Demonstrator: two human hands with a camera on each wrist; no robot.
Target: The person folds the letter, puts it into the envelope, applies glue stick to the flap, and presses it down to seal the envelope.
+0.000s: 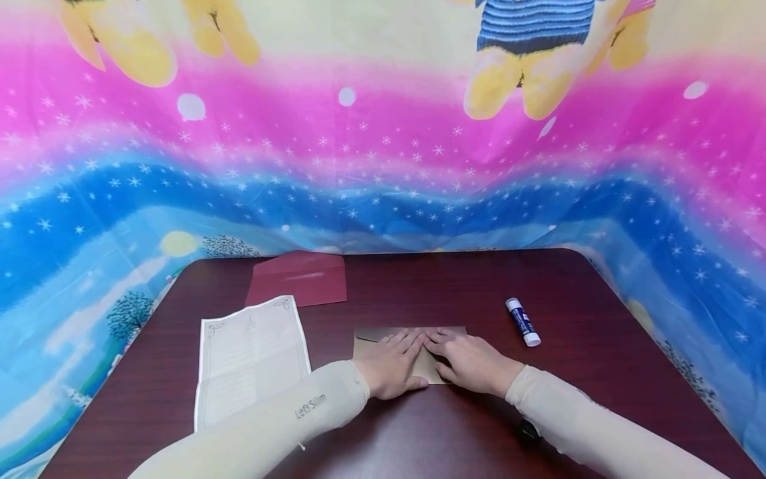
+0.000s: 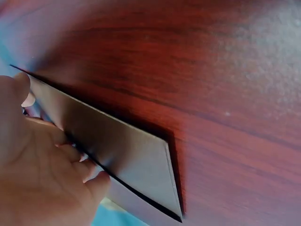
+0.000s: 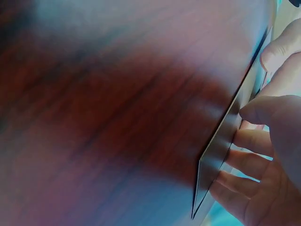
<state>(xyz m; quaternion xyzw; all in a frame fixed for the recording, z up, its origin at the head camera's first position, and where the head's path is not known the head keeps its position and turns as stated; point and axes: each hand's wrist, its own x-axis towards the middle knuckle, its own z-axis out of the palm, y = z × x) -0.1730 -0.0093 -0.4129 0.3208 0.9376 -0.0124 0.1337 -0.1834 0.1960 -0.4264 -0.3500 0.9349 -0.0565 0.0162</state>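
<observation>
Plainly, the left hand [image 1: 391, 364] and right hand [image 1: 475, 360] each have a released grip, fingers resting on the brown envelope [image 1: 423, 370], which lies on the desk [image 1: 419, 286] between the printed sheet [image 1: 254, 366] and glue stick [image 1: 523, 322]. Smoothing its flap [image 1: 370, 332] evenly from the middle outward should crease it best.

home or office unclear — dark table [image 1: 574, 293], snowflake-printed cloth [image 1: 383, 153] (pink, blue) around

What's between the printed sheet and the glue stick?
The head view shows a tan envelope there, under the left hand and right hand.
</observation>
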